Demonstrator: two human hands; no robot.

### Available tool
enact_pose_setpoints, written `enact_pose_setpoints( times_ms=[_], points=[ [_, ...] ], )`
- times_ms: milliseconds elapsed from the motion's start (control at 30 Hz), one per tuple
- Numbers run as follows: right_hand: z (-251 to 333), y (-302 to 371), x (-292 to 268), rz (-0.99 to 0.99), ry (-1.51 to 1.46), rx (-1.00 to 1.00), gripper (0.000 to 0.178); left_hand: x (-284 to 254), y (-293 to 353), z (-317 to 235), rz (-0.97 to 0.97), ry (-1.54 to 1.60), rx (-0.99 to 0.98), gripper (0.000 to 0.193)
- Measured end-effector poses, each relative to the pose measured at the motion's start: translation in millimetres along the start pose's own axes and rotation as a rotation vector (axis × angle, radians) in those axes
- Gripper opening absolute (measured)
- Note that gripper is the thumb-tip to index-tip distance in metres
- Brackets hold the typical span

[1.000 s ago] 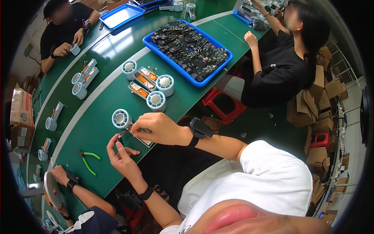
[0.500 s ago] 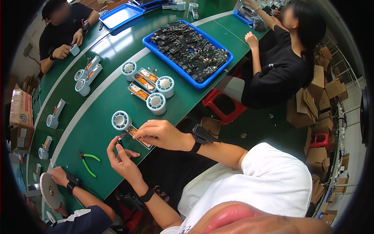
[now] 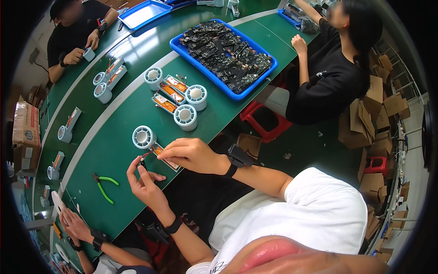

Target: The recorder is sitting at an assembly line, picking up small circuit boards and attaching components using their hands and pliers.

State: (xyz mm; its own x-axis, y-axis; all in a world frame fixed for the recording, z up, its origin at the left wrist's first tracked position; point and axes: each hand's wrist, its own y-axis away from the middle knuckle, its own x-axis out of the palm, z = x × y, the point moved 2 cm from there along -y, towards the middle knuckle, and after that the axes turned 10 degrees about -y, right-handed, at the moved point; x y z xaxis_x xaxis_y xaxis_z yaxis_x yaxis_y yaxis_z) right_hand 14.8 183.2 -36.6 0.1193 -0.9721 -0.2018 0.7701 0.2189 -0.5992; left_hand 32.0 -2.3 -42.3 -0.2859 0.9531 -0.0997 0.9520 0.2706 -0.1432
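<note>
Near the table's front edge lies a light-blue handheld fan (image 3: 143, 137) with a round grilled head. Its opened handle (image 3: 172, 164) shows an orange-and-white battery and points toward me. My left hand (image 3: 148, 185) pinches a small black circuit board (image 3: 143, 162) beside the handle, with thin red wires (image 3: 147, 154) running up from it. My right hand (image 3: 189, 155) is closed over the handle, thumb and fingertips together; what they pinch is hidden. Beyond, several similar fans (image 3: 185, 116) with exposed batteries are grouped together. Green-handled cutters (image 3: 107, 187) lie left of my left hand.
A blue tray (image 3: 237, 96) heaped with black circuit boards stands farther back. More fan units (image 3: 102, 92) line the left strip. A neighbour's hands (image 3: 77, 223) hold a pale disc (image 3: 58, 201) at lower left. Two other people sit across and at right; a red stool (image 3: 264, 123) stands beside the table.
My hands keep nearly the same pose at the fan. The view has shifted slightly. At lower left, the neighbour's disc has turned nearly edge-on and the hands on it have moved.
</note>
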Motion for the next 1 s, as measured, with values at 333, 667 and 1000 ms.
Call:
enact_pose_setpoints(
  times_ms=[333,667,1000],
  points=[
    [6,3,-1,0.029,-0.055,0.009,0.024,-1,7,-6,-0.039,-0.02,0.043,0.027],
    [15,4,-4,0.026,-0.059,0.005,0.021,0,7,-5,-0.004,-0.042,0.085,0.028],
    [12,7,-3,0.03,-0.002,-0.01,0.021,-2,8,-2,-0.016,-0.038,0.096,0.028]
  ],
)
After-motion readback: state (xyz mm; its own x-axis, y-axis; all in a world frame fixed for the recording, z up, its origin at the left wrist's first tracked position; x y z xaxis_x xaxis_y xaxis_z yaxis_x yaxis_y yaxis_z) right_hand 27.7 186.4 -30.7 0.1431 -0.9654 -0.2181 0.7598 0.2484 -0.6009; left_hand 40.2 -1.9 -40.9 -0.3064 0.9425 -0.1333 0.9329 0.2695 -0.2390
